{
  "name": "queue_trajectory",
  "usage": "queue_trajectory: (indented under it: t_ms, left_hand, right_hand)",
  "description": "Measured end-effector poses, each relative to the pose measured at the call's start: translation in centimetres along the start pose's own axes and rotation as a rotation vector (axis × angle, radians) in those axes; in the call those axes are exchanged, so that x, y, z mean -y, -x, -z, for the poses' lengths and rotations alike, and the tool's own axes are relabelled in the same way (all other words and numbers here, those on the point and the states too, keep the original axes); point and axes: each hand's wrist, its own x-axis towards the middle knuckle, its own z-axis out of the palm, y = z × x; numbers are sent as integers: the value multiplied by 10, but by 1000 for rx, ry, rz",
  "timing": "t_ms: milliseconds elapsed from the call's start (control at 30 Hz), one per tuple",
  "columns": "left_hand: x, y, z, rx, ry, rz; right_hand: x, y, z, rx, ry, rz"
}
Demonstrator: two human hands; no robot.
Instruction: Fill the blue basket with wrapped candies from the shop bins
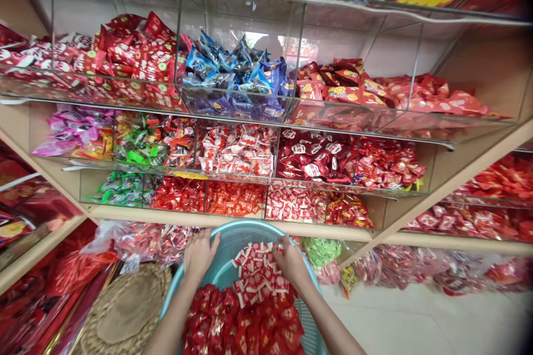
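A teal plastic basket (228, 228) is in front of me at the bottom of the view. My left hand (199, 256) grips its far left rim, thumb on the inner side. On the far right rim is my right hand (290, 260), its thumb over the inside and its other fingers partly hidden. Within the basket, small red-and-white wrapped candies (260, 274) lie at the far right. Dark red wrapped candies (212, 316) fill the near left, and brighter red packets (270, 327) the near right.
Tiered shelves with clear dividers (233, 175) hold sorted candies beyond the basket, including blue packets (233, 66). A woven straw stool (125, 310) stands at the left. Bagged candies (387, 269) sit under the shelf, beside pale floor tiles (400, 321).
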Motion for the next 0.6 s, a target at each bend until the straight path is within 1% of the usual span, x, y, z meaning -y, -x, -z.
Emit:
queue_trajectory:
  t_ms: [133, 300, 500, 600]
  left_hand:
    - [-1, 0, 1, -40, 20, -18]
    - [-2, 0, 2, -48, 39, -6]
    - [-2, 0, 3, -13, 26, 7]
    - [-3, 0, 4, 26, 30, 22]
  right_hand:
    - [-1, 2, 0, -12, -8, 14]
    - [-1, 4, -1, -15, -7, 17]
    - [-2, 3, -2, -3, -10, 9]
    - [-3, 3, -2, -4, -15, 11]
